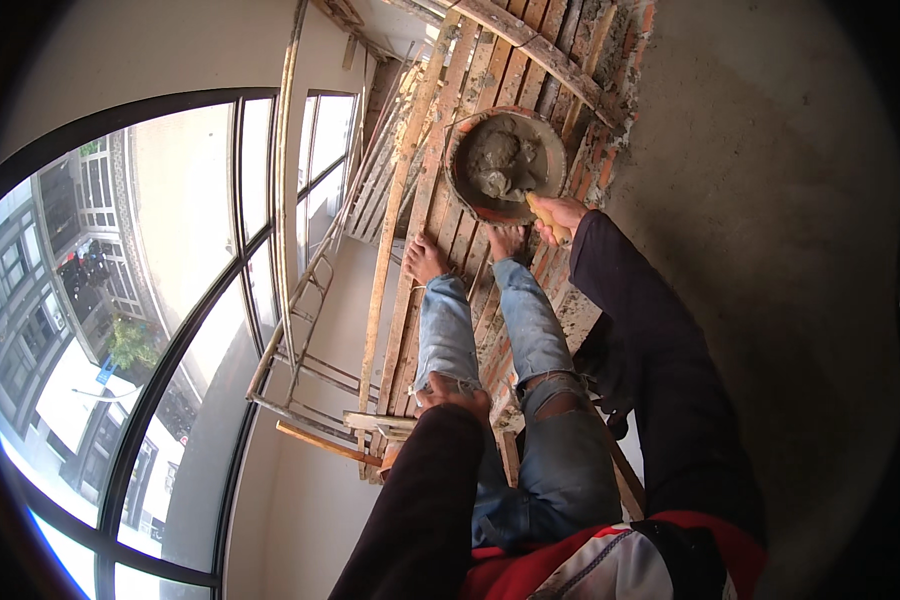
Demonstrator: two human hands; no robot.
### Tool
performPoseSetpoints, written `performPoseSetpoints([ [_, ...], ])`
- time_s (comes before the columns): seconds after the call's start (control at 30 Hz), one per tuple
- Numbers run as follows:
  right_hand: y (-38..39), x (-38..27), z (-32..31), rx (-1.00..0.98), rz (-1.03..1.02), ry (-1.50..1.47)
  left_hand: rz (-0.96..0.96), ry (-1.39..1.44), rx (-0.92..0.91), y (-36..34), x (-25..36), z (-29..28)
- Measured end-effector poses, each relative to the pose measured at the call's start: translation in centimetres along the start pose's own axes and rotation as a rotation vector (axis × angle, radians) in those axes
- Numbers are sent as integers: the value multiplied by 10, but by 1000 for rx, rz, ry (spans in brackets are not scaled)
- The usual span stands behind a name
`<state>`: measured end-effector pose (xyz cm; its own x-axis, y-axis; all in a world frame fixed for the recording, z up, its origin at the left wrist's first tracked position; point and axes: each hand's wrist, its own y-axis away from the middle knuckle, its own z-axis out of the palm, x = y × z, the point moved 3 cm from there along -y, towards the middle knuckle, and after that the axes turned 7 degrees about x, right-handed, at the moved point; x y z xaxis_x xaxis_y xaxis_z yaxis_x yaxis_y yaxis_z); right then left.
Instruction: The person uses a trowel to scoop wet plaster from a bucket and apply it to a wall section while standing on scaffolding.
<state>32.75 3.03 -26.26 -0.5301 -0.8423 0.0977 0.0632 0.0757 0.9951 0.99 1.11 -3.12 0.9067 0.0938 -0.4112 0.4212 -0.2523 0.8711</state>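
head: right hand clamped on trowel; left hand, grip unclear; bucket on planks

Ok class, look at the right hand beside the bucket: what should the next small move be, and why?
Probably scoop up some grey mix: the right hand grips the yellowish handle of a tool whose far end is inside the bucket, by the heap. The left hand is at the left knee.
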Motion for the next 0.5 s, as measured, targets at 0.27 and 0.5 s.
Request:
performPoseSetpoints([
  [0.27,116,-38,12,624,-713,1327,4,40,-22,-3,-2,-8],
  [0.5,16,-61,27,754,-643,1594,-4,77,-56,-6,-4,-7],
])
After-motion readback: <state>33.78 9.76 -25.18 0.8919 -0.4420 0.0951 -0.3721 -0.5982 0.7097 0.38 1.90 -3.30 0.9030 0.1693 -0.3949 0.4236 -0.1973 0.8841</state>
